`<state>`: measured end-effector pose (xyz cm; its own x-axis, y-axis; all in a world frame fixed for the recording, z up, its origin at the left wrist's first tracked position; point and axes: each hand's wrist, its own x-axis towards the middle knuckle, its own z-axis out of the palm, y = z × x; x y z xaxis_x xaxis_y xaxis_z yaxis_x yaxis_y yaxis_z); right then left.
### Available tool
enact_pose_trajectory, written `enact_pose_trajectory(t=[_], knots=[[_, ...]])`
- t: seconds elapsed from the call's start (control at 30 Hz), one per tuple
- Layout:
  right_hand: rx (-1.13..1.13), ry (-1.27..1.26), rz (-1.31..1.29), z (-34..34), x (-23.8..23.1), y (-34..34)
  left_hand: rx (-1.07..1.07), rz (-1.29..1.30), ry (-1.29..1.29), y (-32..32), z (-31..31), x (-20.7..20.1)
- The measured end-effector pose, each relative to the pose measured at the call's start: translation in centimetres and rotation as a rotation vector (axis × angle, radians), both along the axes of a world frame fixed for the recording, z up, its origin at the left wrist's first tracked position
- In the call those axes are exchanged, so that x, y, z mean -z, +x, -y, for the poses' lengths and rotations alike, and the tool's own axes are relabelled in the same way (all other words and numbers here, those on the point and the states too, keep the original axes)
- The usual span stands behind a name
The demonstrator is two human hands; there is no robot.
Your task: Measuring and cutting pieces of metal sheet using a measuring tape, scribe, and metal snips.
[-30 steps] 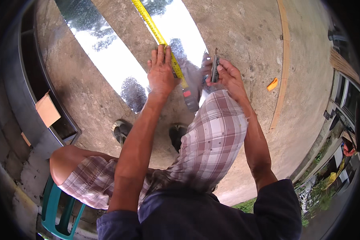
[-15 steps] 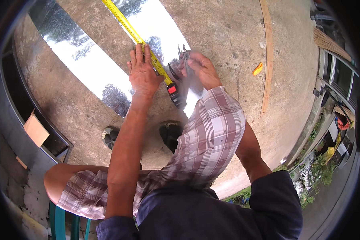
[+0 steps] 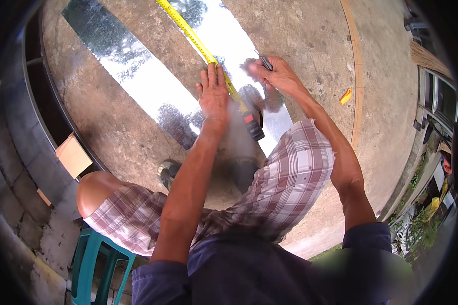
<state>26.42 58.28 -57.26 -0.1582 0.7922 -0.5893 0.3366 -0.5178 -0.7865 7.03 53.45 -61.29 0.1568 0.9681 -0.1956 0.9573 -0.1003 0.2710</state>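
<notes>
My left hand (image 3: 215, 99) lies flat with its fingers stretched out, the fingertips on the yellow blade of a tape measure (image 3: 196, 43). The tape's black and red case (image 3: 254, 129) rests at the near end of a shiny, mirror-like strip (image 3: 239, 38), and the blade runs away along that strip's left edge. Over the same strip, my right hand (image 3: 280, 77) is closed around a slim dark pen-like tool (image 3: 266, 63); blur and the fingers hide its tip. A second shiny strip (image 3: 142, 68) lies to the left on the concrete floor.
To the right lie a long thin wooden strip (image 3: 358, 76) and a small orange-yellow object (image 3: 345, 96). A green plastic stool (image 3: 84, 264) stands at the lower left, near a light brown board (image 3: 74, 155). A straw broom (image 3: 426, 57) is at the far right.
My view has shifted, so the scene sits farther right and lower. In my right hand, a silver tool with a hooked end showed before; now a dark slim end shows. The left hand still presses the tape.
</notes>
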Motion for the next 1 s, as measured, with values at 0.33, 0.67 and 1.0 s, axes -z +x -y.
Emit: enact_pose_trajectory(t=[0.33,0.67,1.0], knots=[[0.490,0.124,-0.214,14.8,-3.6,-2.8,-0.041,0.022,-0.107,0.5,-0.4,-2.2],[0.296,0.026,-0.176,15.1,-4.3,-1.3,0.036,-0.024,-0.158,0.6,-1.6,-3.8],[0.026,-0.025,-0.016,13.3,-3.0,-1.0,0.078,-0.128,-0.114,-0.6,-6.2,-2.3]])
